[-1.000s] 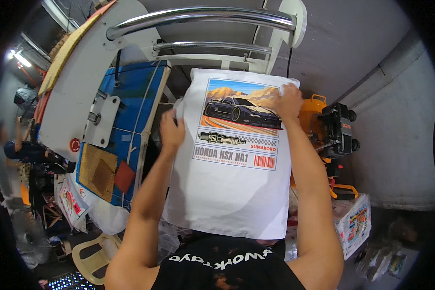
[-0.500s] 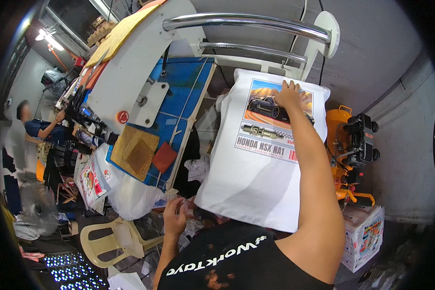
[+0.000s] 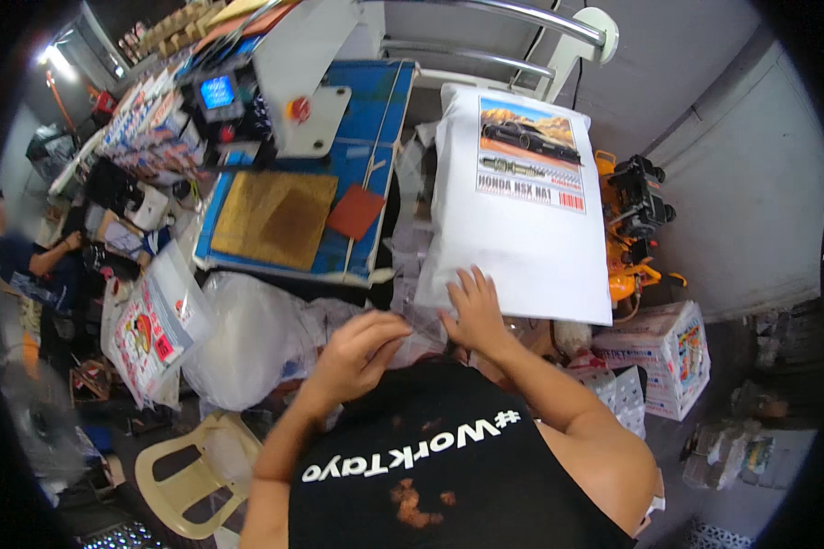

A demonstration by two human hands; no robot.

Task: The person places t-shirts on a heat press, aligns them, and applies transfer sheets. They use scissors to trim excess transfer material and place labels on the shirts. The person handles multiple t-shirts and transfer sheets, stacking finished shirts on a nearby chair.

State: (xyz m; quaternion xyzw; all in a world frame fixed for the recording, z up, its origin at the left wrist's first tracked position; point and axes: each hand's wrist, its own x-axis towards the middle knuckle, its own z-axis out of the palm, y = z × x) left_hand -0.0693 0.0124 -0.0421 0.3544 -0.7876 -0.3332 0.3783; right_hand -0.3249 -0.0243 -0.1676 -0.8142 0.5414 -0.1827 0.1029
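Note:
A white T-shirt (image 3: 522,247) lies spread over a flat board in front of me, slightly to the right. Its upper part bears a print (image 3: 531,151) of a dark car before rocky hills, with a spark plug and lettering below. At the shirt's near edge, my right hand (image 3: 478,316) rests with fingers spread, holding nothing. My left hand (image 3: 362,352) hovers left of it before my chest, fingers loosely bent and thumb apart. No object shows in that hand, which is a little blurred and clear of the shirt.
Left of the shirt is a blue press bed (image 3: 366,110) with a yellowish pad (image 3: 270,220) and a red-brown square (image 3: 355,211). Chrome bars (image 3: 522,18) cross behind. An orange compressor (image 3: 627,274) and a carton (image 3: 659,352) stand right; a beige chair (image 3: 178,471) stands lower left.
My right hand has drawn back from the print to the shirt's near edge. The left hand has come up and inward. My view has shifted, bringing more of the machine's screen into sight.

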